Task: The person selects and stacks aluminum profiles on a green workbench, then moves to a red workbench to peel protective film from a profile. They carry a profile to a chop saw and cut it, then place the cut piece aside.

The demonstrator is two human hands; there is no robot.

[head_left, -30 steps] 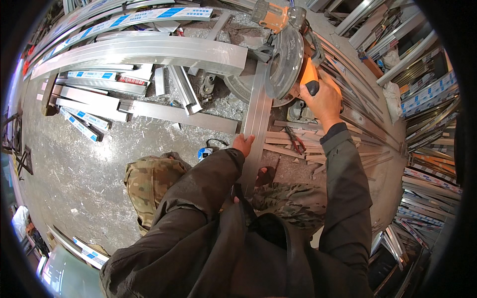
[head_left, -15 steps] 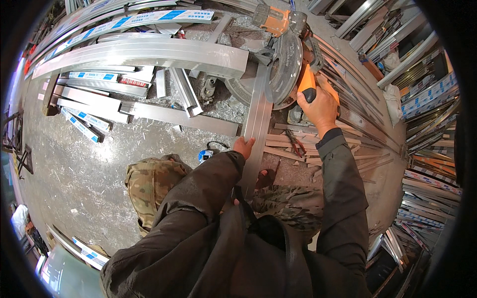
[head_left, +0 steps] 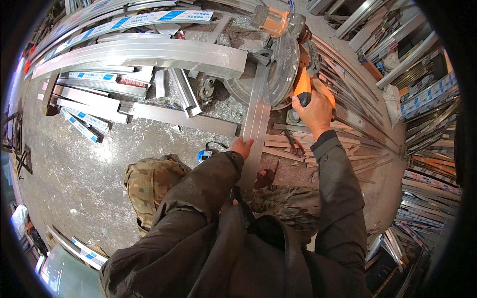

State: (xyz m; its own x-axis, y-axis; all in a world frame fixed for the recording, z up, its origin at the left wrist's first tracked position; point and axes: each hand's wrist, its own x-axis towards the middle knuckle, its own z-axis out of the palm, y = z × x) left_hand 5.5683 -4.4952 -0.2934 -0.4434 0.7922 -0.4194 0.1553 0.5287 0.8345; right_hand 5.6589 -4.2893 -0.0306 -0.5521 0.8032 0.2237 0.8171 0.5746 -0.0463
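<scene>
My right hand [head_left: 317, 115] is wrapped round the orange and black handle of a miter saw [head_left: 281, 67]. The saw's round guard stands over a long silver metal profile [head_left: 254, 121], which runs from under the saw back toward my body. Closed on the edge of that profile is my left hand [head_left: 242, 147], its thumb lying on top and its other fingers partly hidden. The blade's contact with the metal is hidden by the guard. Close to the left forearm, a blue and white tape measure [head_left: 204, 155] rests on the floor.
A thick silver profile [head_left: 144, 53] lies across the far left, ending near the saw. Red-handled pliers [head_left: 294, 143] lie on thin strips [head_left: 283, 154] right of the workpiece. Stacked profiles [head_left: 430, 193] line the right side. Metal scraps litter the floor [head_left: 99, 174].
My right hand has moved slightly left and nearer with the saw handle, and the saw head has tilted a little. My left hand and the profile stay nearly in place.
</scene>
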